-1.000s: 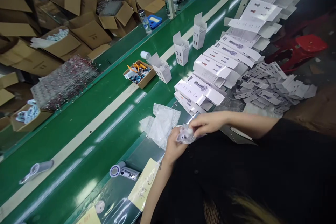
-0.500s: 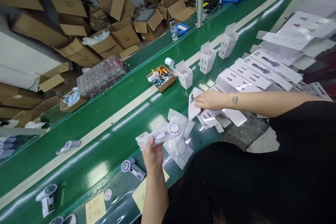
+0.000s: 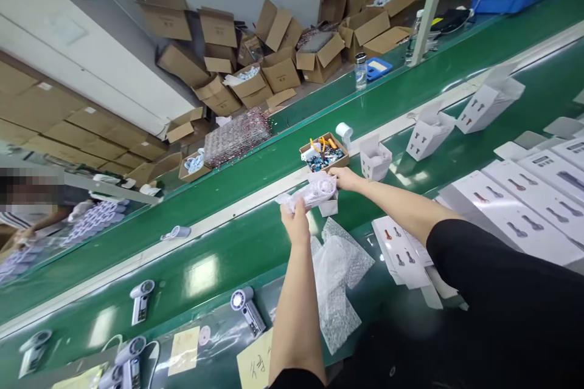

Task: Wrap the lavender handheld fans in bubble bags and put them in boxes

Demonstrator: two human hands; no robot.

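Your left hand (image 3: pixel 296 222) gripping a wrapped handheld fan (image 3: pixel 319 187), your right hand (image 3: pixel 343 179) at its head, bubble wrap (image 3: pixel 335 273) on the bench (image 3: pixel 219 243) below

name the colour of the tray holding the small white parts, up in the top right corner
The tray is bright blue; the head view shows it best.

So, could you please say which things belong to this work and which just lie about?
In hand:
- left hand, holding a plastic-wrapped lilac fan
- right hand at its head
- white cardboard carton below
- clear bubble-wrap sheets

Lying about:
- yellow paper note
- transparent dark-capped bottle
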